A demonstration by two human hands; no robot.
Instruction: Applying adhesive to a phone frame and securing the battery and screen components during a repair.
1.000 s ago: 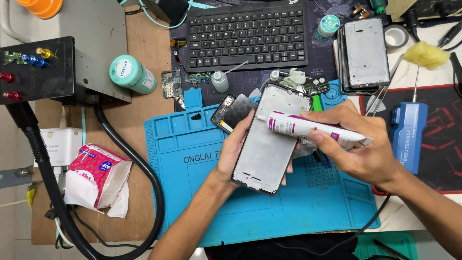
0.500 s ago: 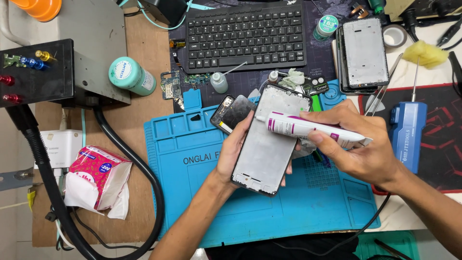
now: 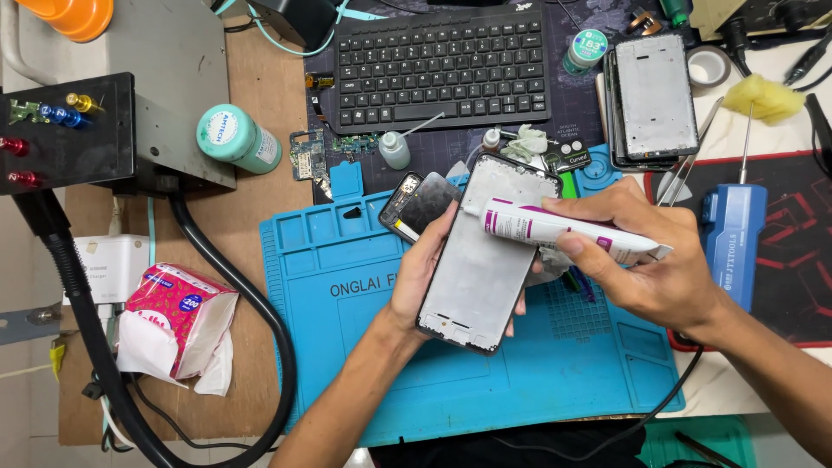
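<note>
Head view, looking straight down at a cluttered counter (image 3: 251, 104): the left hand (image 3: 425, 269) grips a phone frame (image 3: 485, 260) from its left edge, thumb on the near rim and the other fingers (image 3: 520, 305) curled behind it, their tips showing past the right edge. The frame is held tilted above a blue work mat (image 3: 347, 347), its pale inner face turned up to the camera. The right hand (image 3: 650, 260) pinches a white and magenta glue tube (image 3: 555, 230) between thumb and fingers, the tube lying almost level across the upper part of the frame. Its nozzle end sits at the frame's upper left corner; whether the tip touches the rim is hard to tell from here.

Just beside the left hand, on the mat's upper edge, lies a dark phone part (image 3: 420, 206). Behind the mat stands a black keyboard (image 3: 442, 65), with a small dropper bottle (image 3: 394, 149) in front of it. To the right lies a stack of phone frames (image 3: 654, 100), and near it a roll of tape (image 3: 709, 65). A blue screwdriver (image 3: 732, 238) rests right of the right hand. On the left, a teal jar (image 3: 238, 139) lies on its side near a black box (image 3: 69, 130), a thick black hose (image 3: 243, 295) curves along the mat, and a pink tissue pack (image 3: 178, 316) sits well apart from the hands
</note>
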